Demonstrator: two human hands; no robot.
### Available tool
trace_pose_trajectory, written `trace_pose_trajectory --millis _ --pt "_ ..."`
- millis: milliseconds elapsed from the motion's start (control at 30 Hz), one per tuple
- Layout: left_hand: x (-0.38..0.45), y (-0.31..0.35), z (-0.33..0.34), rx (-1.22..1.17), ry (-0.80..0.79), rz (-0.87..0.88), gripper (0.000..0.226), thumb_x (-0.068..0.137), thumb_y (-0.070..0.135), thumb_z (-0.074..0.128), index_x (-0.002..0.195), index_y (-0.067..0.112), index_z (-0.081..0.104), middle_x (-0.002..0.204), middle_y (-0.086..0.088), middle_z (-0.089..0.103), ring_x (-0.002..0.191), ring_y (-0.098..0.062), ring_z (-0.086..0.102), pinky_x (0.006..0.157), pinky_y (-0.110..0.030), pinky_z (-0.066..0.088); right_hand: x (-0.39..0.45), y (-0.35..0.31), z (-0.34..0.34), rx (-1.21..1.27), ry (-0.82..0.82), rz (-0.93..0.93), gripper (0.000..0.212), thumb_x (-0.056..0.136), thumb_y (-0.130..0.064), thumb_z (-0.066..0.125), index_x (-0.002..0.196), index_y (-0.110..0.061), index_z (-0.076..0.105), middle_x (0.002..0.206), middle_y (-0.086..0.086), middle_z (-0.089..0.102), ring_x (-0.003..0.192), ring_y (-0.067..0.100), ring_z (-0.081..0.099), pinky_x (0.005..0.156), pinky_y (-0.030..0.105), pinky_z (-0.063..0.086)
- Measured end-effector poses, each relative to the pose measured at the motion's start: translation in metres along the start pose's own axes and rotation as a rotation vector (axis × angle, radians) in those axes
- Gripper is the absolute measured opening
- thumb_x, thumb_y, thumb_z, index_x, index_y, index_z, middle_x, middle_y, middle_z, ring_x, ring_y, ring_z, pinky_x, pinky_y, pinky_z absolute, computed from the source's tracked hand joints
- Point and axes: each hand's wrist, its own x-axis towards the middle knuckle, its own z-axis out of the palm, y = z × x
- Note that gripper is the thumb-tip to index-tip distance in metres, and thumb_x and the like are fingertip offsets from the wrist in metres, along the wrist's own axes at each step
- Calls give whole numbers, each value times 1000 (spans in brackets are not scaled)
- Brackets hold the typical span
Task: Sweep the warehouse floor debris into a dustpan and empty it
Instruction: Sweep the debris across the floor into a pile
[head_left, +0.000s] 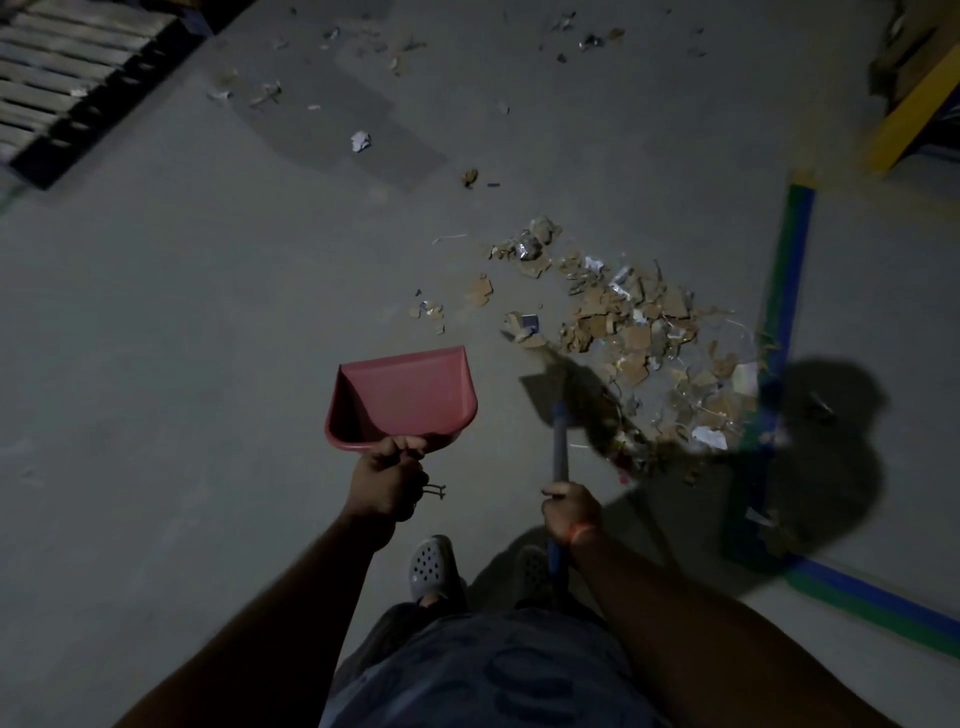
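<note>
left hand fingers curled round red dustpan handle, right hand gripping broom shaft, bristles at debris pile at two o'clock, crumpled paper at twelve

A wooden pallet lies at the floor's far left corner; green-and-blue floor tape runs along the right, beside a yellow post.

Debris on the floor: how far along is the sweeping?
Gathered: a debris pile beside the floor tape. In hand: right hand holds the broom at the pile; left hand holds the dustpan, apparently empty. Left: scattered scraps farther off, scooping, emptying.
</note>
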Motion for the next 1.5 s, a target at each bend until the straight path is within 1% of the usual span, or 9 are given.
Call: trace_pose_trajectory --millis 100,267,400,533,667,733,1133,1300,1500 --pt "4 5 0 -10 -14 19 24 93 -10 46 96 9 61 64 -11 48 43 -12 38 42 -16 27 3 -16 8 141 106 17 30 91 -8 59 119 -12 69 126 8 66 115 28 61 99 26 46" --pt "19 14 -11 -42 -36 22 24 93 -14 43 96 4 59 64 -9 46 40 -12 39 39 -16 30 8 -38 28 249 185 4 34 89 -5 58 122 -11 68 123 7 66 113 27 62 99 27 46" --pt "47 25 -39 -32 -77 20 27 93 -16 42 92 5 59 66 -9 45 42 -13 40 41 -15 30 16 -62 57 244 193 -21 30 86 -10 59 107 -30 69 118 7 69 100 31 68 92 46 56" --pt "85 50 -83 -15 -78 24 28 91 -17 41 92 5 59 65 -11 49 40 -13 45 38 -16 32 14 -99 98 157 198 -71 31 87 -6 60 108 -26 70 118 4 67 101 27 66 93 38 55" --pt "121 73 -135 -11 -82 53 30 91 -17 41 89 6 60 65 -10 47 46 -15 43 40 -16 33 5 -148 143 134 162 -111 30 89 0 58 112 -15 69 103 6 66 68 14 62 58 12 50" --pt "131 83 -158 -7 -66 58 30 91 -17 40 89 6 60 66 -10 47 45 -14 41 39 -15 32 3 -171 166 137 116 -100 30 90 0 57 110 -17 69 99 6 67 59 13 61 48 16 49" --pt "182 121 -245 -87 -13 72 28 91 -15 43 90 7 61 58 -8 48 48 -16 44 42 -17 32 30 -269 238 -183 -181 -93 24 90 -7 59 106 -19 73 109 7 70 88 23 65 73 25 56" --pt "209 137 -266 -86 2 43 26 92 -12 43 94 7 60 63 -10 46 49 -15 41 46 -18 27 55 -299 260 41 0 28 17 92 -10 60 96 -8 76 103 14 74 92 33 69 83 39 58" --pt "269 178 -278 -92 -10 53 21 98 -10 43 94 4 58 62 -10 45 41 -12 40 41 -15 29 91 -384 273 455 232 82 20 92 -3 52 101 -15 66 88 16 69 53 25 59 49 29 49"
